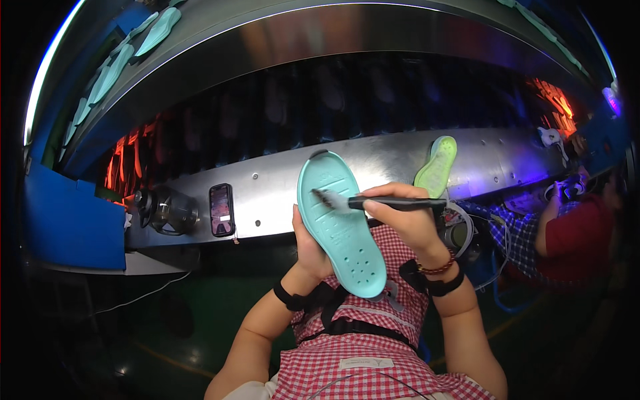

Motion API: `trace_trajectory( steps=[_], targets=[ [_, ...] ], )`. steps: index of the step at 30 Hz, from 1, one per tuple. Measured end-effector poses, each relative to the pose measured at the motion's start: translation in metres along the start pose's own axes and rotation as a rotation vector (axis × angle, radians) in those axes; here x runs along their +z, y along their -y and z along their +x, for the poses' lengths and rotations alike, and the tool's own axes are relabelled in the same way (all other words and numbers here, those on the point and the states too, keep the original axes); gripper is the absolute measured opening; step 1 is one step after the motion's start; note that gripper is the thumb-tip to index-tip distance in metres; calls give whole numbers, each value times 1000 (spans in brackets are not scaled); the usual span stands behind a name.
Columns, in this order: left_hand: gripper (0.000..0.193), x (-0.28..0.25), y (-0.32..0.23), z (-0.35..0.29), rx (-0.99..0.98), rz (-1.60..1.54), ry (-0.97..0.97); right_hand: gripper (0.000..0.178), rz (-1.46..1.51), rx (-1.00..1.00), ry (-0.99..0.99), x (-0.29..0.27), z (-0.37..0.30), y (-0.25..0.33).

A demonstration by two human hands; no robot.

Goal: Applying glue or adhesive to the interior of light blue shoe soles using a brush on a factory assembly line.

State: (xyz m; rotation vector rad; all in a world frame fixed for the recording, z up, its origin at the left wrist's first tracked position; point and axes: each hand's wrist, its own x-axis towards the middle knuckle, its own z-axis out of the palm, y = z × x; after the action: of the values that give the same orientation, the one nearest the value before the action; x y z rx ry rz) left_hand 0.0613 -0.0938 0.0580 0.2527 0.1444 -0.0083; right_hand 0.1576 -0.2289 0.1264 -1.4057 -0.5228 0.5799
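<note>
In front of my chest a turquoise shoe sole (350, 240) is tilted up, its heel and toe ends pointing away and toward me. A cluster of small holes marks the near end, and a dark patch sits at the far tip. My left hand (311, 253) grips it along the left edge, most fingers hidden behind it. A brush with a black handle (395, 203) and pale, dark-tipped bristles lies across the upper part of the sole, apparently touching it. My right hand (412, 219) is closed around that handle.
A metal ledge (267, 180) runs across ahead. It holds a yellow-green sole (437, 167), a phone (222, 211) and a dark see-through jug (167, 210). More turquoise soles (110, 73) lie at the upper left. Orange glow shows at both ends. Another person (573, 233) sits at right.
</note>
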Motion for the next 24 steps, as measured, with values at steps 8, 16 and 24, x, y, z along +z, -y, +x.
trace_trajectory(
  steps=[8,16,24],
  targets=[
    [79,4,-3,-5,29,10,-51,19,121,104,150,-1,-13,14],
    [79,9,-11,0,290,176,-222,19,-86,-151,318,-1,-26,15],
    [85,13,-30,1,557,196,-155,22,-92,-333,468,-6,-29,10]
  ],
)
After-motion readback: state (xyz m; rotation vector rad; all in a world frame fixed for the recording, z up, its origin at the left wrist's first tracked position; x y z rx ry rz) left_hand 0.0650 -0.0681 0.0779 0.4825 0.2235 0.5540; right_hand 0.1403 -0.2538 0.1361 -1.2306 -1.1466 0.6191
